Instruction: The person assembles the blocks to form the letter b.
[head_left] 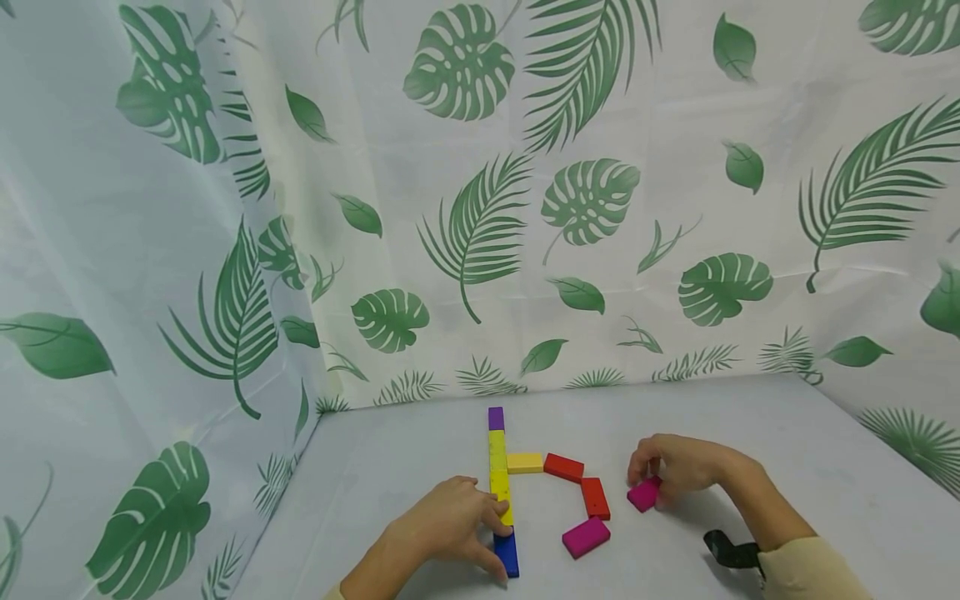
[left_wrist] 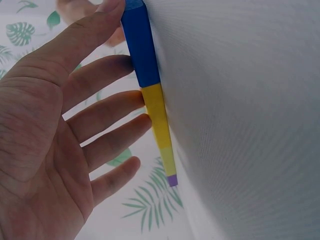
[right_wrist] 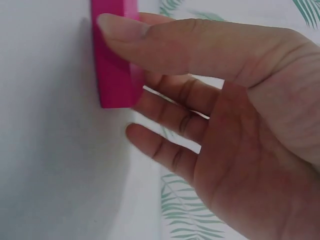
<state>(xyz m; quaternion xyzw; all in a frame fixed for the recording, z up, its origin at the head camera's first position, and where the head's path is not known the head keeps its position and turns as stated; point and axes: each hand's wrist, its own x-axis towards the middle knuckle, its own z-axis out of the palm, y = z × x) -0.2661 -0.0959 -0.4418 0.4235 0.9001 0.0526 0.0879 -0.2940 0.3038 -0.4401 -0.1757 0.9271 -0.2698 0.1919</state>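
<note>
A straight column of blocks runs away from me: a blue block (head_left: 506, 553) nearest, then yellow blocks (head_left: 498, 471), and a purple block (head_left: 496, 418) at the far end. My left hand (head_left: 457, 521) rests along the column's left side. In the left wrist view its thumb touches the near end of the blue block (left_wrist: 141, 47), and its rather straight fingers lie against the blue and yellow sides. Off to the right, my right hand (head_left: 686, 462) pinches a magenta block (right_wrist: 112, 65) between thumb and fingers, close to the tabletop.
From the column, a light-orange block (head_left: 525, 463), a red block (head_left: 564, 467), another red block (head_left: 596, 498) and a second magenta block (head_left: 587, 537) curve round to the right. Leaf-patterned sheets (head_left: 480, 250) hang behind and beside the white table (head_left: 405, 442).
</note>
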